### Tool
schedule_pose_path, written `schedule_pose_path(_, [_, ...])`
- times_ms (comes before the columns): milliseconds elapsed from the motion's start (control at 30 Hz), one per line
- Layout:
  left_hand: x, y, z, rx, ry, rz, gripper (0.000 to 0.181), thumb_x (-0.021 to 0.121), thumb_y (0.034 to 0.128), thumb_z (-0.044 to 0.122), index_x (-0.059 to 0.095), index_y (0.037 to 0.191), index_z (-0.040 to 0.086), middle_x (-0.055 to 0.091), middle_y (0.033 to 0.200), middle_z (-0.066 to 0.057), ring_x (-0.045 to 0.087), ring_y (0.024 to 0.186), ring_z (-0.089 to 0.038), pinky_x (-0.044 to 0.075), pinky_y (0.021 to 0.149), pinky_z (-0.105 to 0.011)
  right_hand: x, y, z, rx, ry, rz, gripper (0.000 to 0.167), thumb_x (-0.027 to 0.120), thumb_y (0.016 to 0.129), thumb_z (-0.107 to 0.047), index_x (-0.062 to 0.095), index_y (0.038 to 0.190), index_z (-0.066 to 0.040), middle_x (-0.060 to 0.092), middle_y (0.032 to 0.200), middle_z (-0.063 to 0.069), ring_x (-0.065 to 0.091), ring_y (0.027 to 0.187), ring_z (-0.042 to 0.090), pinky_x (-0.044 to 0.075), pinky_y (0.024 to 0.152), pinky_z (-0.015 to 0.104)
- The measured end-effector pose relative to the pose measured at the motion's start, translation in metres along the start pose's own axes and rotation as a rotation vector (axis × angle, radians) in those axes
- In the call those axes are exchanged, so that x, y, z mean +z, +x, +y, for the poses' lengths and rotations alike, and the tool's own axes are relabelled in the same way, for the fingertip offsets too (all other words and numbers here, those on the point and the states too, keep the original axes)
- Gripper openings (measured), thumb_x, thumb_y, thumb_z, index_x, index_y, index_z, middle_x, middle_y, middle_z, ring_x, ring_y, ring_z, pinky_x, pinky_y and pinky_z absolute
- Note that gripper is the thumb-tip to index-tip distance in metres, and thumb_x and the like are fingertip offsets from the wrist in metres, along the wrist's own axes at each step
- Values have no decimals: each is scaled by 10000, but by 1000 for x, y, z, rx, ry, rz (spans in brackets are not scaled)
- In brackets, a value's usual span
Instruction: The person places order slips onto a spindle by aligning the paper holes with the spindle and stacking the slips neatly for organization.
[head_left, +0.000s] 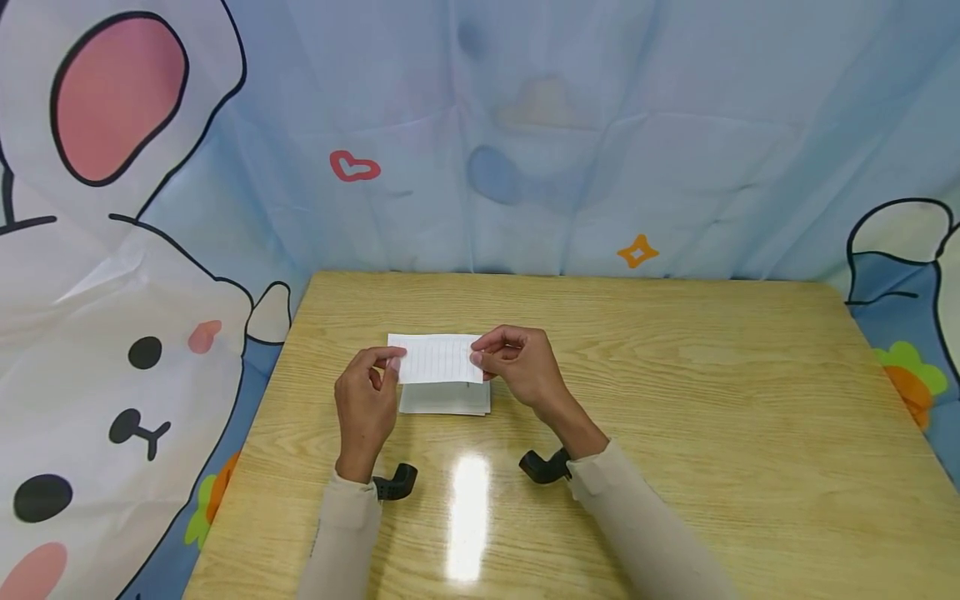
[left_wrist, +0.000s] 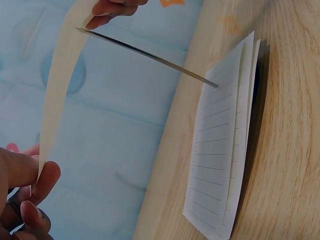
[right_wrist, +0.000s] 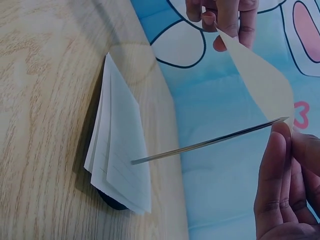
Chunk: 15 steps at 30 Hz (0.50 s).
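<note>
A lined white paper sheet (head_left: 438,358) is stretched between both hands above the table. My left hand (head_left: 366,404) pinches its left end between thumb and fingers. The right end is pinched by my right hand (head_left: 528,371). Beneath the sheet, a thin metal spike (left_wrist: 150,57) rises from a small stack of lined sheets (left_wrist: 212,150), which it passes through. Its pointed tip is at the sheet's underside, near the right fingers; whether it pierces the paper I cannot tell. Part of a dark base (right_wrist: 112,202) shows under the stack.
The wooden table (head_left: 712,400) extends widely to the right. A pale blue printed cloth (head_left: 675,125) hangs behind it and along the sides. Black wrist devices (head_left: 397,483) are worn on both wrists, over beige sleeves.
</note>
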<state>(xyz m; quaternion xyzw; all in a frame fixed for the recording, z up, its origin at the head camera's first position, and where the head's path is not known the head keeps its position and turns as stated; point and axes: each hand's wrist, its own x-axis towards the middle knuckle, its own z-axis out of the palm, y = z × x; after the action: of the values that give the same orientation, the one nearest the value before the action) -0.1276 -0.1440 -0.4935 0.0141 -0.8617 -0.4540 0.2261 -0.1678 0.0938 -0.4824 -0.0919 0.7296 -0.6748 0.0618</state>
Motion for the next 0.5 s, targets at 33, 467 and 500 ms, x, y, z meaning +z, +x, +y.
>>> schedule_pose_path(33, [0,0,0,-2,0,-1,135,710,1003,42,818,1066,93,732,920,-98,471,626,-170,351,572,-279,0,0,0,-1,2,0,106,805,935,-52,785,1029,-8,755,934,174,705,683,165,648,710,384])
schedule_pose_path(467, [4,-2,-6,-20,14,-15,132,705,1009,49,816,1065,95,724,918,-94,463,614,-171,351,565,-284,-1,-2,9,7,-14,-4,118,814,929,-60,789,1026,1,747,914,176,709,680,181,645,749,501])
schedule_pose_path(500, [4,-2,-6,-21,16,-16,131,707,1008,49,816,1063,95,725,918,-92,463,614,-170,350,564,-282,-1,-2,11,18,-22,-3,114,815,930,-63,790,1025,-5,747,914,174,711,684,180,643,758,516])
